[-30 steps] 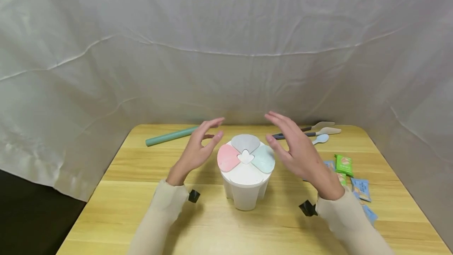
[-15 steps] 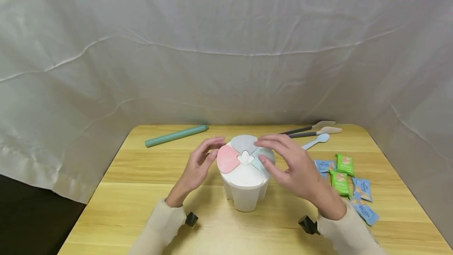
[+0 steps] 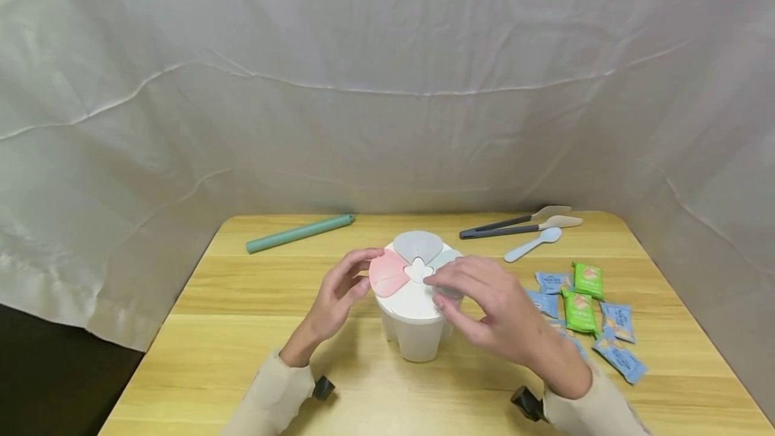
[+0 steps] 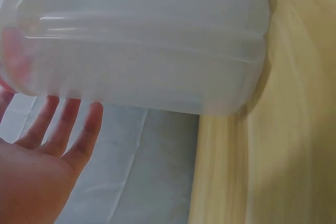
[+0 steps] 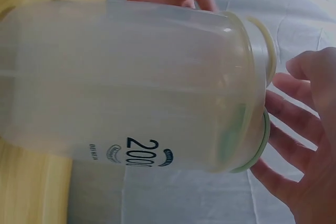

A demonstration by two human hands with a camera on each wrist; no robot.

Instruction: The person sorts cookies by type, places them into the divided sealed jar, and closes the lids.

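Over the frosted white plastic canister (image 3: 419, 342), upright on the yellowish wood-grain table (image 3: 230, 288), the right hand (image 3: 499, 308) has moved inward, fingers loosely spread; the left hand (image 3: 331, 298) spreads beside its pink petal flap (image 3: 387, 274). Reaching seems underway; next probably calls for gripping.

The translucent canister (image 5: 126, 80) bears a dark number 2000 (image 5: 142, 144), its last digit partly lost round the curve. The small lettering (image 5: 93, 152) and two emblems (image 5: 168, 157) beside it cannot be read, nor can the print on the green packets (image 3: 579, 311) and blue packets (image 3: 619, 358).
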